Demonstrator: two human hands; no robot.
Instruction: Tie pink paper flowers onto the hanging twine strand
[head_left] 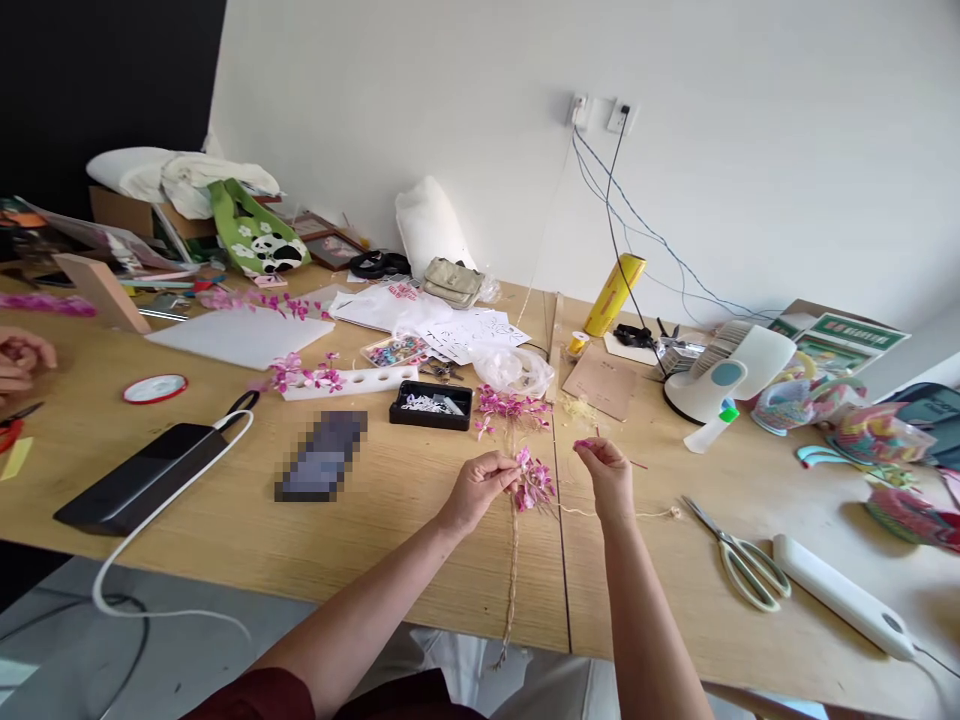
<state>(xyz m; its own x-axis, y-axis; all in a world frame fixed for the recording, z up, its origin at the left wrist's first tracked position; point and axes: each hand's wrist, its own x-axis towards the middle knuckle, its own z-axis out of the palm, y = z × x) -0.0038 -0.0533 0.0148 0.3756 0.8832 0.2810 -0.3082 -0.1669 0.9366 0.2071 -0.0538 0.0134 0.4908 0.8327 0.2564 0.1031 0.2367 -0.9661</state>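
My left hand (480, 490) is closed in a pinch at the side of a bunch of pink flowers (535, 482). A braided cord (513, 580) runs from under these flowers down over the table's front edge, and a thin twine (600, 514) leads off to the right. To the right of the bunch, my right hand (609, 475) pinches a small pink petal (582, 444); a thin reddish stem shows beside the fingers. More pink flowers (514, 404) lie just beyond, on the cord's line.
Scissors (742, 565) and a white glue gun-like device (844, 598) lie to the right. A black tray (430, 406), a phone (322, 457) and a black power bank (150, 475) with a white cable are at left. Another person's hand (24, 360) rests at the far left.
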